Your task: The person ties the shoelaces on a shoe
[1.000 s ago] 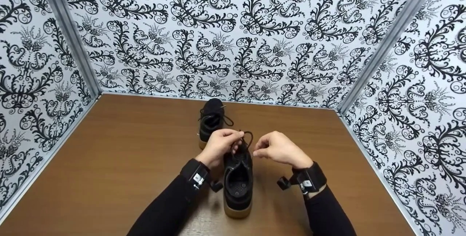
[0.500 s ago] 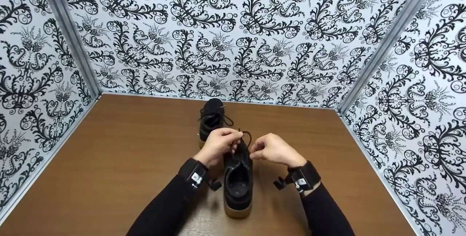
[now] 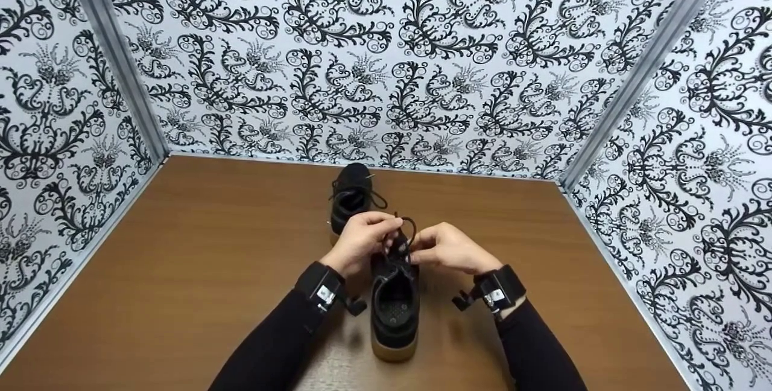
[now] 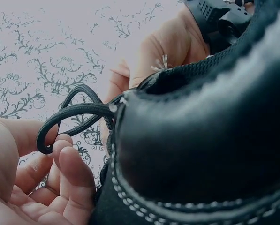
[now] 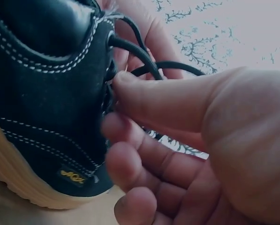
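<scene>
A black shoe [image 3: 393, 338] with a tan sole stands on the table, toe pointing away from me. My left hand [image 3: 360, 241], at the left of its lacing, pinches a loop of the black shoelace [image 4: 81, 111] between thumb and index finger. On the lacing's right side is my right hand [image 3: 451, 250]. Its thumb [image 5: 154, 101] is against the lace by the eyelets, and the other fingers curl below; the index fingertip is hidden. White stitching [image 5: 41, 70] edges the shoe's collar. Frayed white threads [image 4: 161, 63] stick out near the tongue.
A second black shoe [image 3: 351, 178] with loose laces stands farther back, partly behind my left hand. Patterned black-and-white walls [image 3: 374, 65] enclose the brown wooden table [image 3: 241, 222] at the back and sides. Each wrist wears a black camera band.
My right hand has moved left, from just beside the shoe onto its lacing. The left hand has stayed nearly in place with the lace loop. Both shoes have not moved.
</scene>
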Demonstrator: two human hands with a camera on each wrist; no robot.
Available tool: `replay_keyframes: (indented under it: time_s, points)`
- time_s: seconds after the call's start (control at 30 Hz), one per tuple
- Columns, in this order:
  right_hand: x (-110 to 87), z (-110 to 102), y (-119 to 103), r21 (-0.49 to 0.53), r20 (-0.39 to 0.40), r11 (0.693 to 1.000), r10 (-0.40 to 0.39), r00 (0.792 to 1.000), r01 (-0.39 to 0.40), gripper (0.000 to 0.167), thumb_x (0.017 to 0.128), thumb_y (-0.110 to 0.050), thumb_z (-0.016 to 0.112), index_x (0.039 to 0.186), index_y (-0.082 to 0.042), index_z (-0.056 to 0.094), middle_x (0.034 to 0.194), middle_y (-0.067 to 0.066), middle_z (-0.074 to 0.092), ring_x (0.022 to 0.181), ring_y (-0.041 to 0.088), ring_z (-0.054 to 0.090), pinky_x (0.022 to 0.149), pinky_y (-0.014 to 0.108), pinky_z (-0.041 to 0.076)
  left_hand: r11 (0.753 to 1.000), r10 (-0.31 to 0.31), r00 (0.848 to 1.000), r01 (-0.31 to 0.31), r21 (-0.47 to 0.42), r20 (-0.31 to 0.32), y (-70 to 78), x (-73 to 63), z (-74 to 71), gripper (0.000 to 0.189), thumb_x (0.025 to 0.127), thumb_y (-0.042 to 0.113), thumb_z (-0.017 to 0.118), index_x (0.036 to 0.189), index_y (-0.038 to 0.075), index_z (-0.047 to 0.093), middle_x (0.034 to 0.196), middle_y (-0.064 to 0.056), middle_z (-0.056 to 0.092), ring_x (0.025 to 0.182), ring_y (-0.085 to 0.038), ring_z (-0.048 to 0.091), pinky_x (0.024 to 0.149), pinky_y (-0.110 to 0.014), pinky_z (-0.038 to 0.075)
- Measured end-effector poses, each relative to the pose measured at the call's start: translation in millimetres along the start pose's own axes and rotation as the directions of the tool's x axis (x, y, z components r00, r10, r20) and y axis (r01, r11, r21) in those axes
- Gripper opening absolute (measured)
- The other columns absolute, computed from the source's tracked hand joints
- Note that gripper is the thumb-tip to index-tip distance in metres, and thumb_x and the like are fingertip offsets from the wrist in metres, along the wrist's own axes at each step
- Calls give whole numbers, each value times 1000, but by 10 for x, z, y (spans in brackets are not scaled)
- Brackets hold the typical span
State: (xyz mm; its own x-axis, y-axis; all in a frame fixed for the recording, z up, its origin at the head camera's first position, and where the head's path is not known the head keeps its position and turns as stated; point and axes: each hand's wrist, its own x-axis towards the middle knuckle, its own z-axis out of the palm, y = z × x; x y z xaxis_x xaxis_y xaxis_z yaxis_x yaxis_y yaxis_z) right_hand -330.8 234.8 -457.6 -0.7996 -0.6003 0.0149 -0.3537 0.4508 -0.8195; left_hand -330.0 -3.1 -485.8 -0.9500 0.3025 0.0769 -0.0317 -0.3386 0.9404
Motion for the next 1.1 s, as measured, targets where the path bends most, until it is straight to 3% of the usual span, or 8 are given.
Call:
replay_keyframes:
  time_s: [0.17, 0.3, 0.47, 0.57, 0.7, 0.87, 1.0, 1.1]
  points:
    - [17, 27, 57, 133, 33, 991, -21, 999, 17, 24, 97, -16, 87, 120, -8, 85, 109, 8, 84, 76, 16, 67, 63, 22, 52, 1000, 0, 1000, 0, 3, 1, -2, -1, 0, 10, 103, 14, 80, 98, 5, 80, 77, -5, 62, 68, -15, 60, 62, -24, 51]
    - [21, 51, 71, 169, 47, 985, -48, 998, 40, 24, 97, -13, 85, 121, -7, 85, 110, 9, 84, 66, 8, 56, 58, 21, 47, 1000, -1, 1000, 1, 5, -10, 4, -5, 9, 10, 102, 14, 81, 99, 5, 80, 77, -4, 62, 69, -14, 58, 61, -23, 50]
    - [37, 69, 86, 206, 70, 976, -80, 994, 64, 21, 99, -2, 80, 120, 0, 83, 106, 19, 81, 64, 6, 53, 58, 21, 45, 1000, 3, 1000, -3, 9, -19, 12, -6, 17, 11, 101, 15, 81, 99, 5, 80, 76, -4, 61, 68, -13, 57, 60, -23, 50]
    - [33, 47, 85, 166, 57, 983, -87, 995, 76, 15, 100, -6, 81, 114, -1, 84, 95, 13, 79, 66, 7, 55, 59, 21, 46, 1000, 4, 1000, -3, 19, -28, 23, -13, 20, 12, 101, 17, 81, 99, 5, 79, 76, -4, 60, 68, -13, 58, 59, -23, 51]
    - [-14, -44, 64, 66, 56, 996, -71, 996, 67, 11, 99, -20, 86, 106, -11, 86, 91, -1, 77, 76, 15, 63, 65, 23, 49, 1000, 12, 998, -10, 26, -54, 47, -24, 32, 12, 100, 16, 82, 106, 5, 81, 80, -2, 65, 71, -12, 61, 59, -23, 53]
    - [-94, -207, 74, -54, 72, 999, -7, 997, 11, 11, 97, -25, 88, 104, -16, 87, 95, -1, 81, 85, 26, 71, 71, 28, 54, 999, 52, 996, -50, 17, -78, 84, -30, 59, 20, 99, 11, 81, 116, 0, 82, 94, -3, 76, 81, -13, 68, 65, -25, 58]
    - [-155, -316, 67, -126, 53, 990, 66, 996, -59, 14, 97, -24, 88, 106, -13, 87, 94, 2, 81, 83, 29, 71, 68, 28, 54, 996, 85, 992, -87, -18, -89, 111, -35, 60, 13, 99, 5, 80, 111, 0, 82, 108, -7, 81, 89, -15, 72, 74, -28, 62]
    - [-206, -389, 71, -131, 42, 987, 105, 994, -98, 17, 98, -24, 87, 108, -9, 86, 95, 11, 81, 82, 36, 73, 66, 29, 54, 992, 111, 990, -115, -45, -82, 126, -49, 26, 5, 100, 1, 78, 102, 5, 80, 112, -13, 82, 94, -18, 76, 83, -34, 64]
